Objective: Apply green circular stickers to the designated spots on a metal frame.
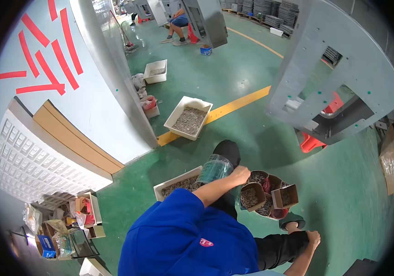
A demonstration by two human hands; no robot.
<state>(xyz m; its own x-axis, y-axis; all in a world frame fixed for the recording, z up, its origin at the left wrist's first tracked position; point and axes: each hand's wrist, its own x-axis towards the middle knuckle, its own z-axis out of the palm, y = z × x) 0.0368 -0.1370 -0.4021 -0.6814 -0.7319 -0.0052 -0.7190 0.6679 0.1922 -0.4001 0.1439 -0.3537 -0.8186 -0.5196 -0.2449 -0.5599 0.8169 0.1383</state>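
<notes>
green see-through film (215, 169) lies over the seated person's left leg, and the left hand (239, 175) sits right at its edge, fingers curled in; whether they pinch the film or merely rest there, i cannot tell. the right hand (314, 238) bends over the right knee of the black trousers (282, 248), and i cannot tell if it grips the cloth. just beyond the left hand, open cardboard boxes (278, 199) hold small loose parts (249, 198), crowded between the legs; a white plastic tub (165, 186) of similar bits stands left of the left leg, with a white tray (181, 134) farther ahead.

my reading is a pause, or the film being settled on the leg; reaching those parts would call for freeing the left hand and dipping into a box.

as for markings, a pink oval badge with pale lettering (206, 242) shows on the blue shirt (174, 234), red tape strips (65, 64) cross a white panel (96, 110), and printing on the blue carton (46, 244) at lower left is too small to read.
</notes>
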